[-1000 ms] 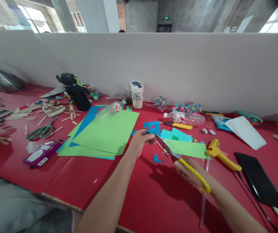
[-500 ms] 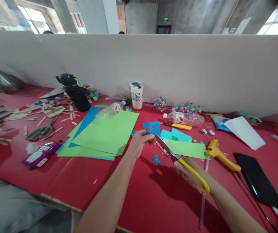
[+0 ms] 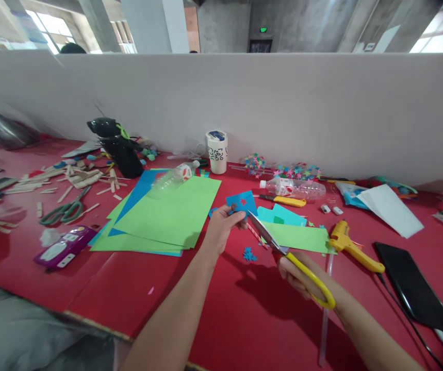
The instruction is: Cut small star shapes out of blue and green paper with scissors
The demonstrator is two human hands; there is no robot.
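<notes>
My left hand point(image 3: 223, 225) pinches a small piece of blue paper point(image 3: 249, 202), which has a star-shaped hole showing the red table through it. In my right hand point(image 3: 298, 273) is a pair of yellow-handled scissors point(image 3: 309, 279), their blades pointing up and left at the paper's lower right edge. The blades look nearly closed; whether they touch the paper I cannot tell. Below them lies a little pile of blue paper stars point(image 3: 249, 254). Light green paper point(image 3: 300, 236) and turquoise paper pieces point(image 3: 288, 215) lie just behind the scissors.
Large green sheets point(image 3: 167, 216) with a plastic bottle on top lie left of my hands. A yellow utility knife point(image 3: 289, 201), another bottle point(image 3: 296, 188) and a white cup point(image 3: 217, 153) stand or lie behind. Rightward are a yellow glue gun point(image 3: 355, 250) and a black phone-like slab point(image 3: 412, 286).
The blue paper has turned a little in my left hand, and one star-shaped hole shows now instead of two. The scissors have hardly moved. A person's hand at the far left has drawn back.
</notes>
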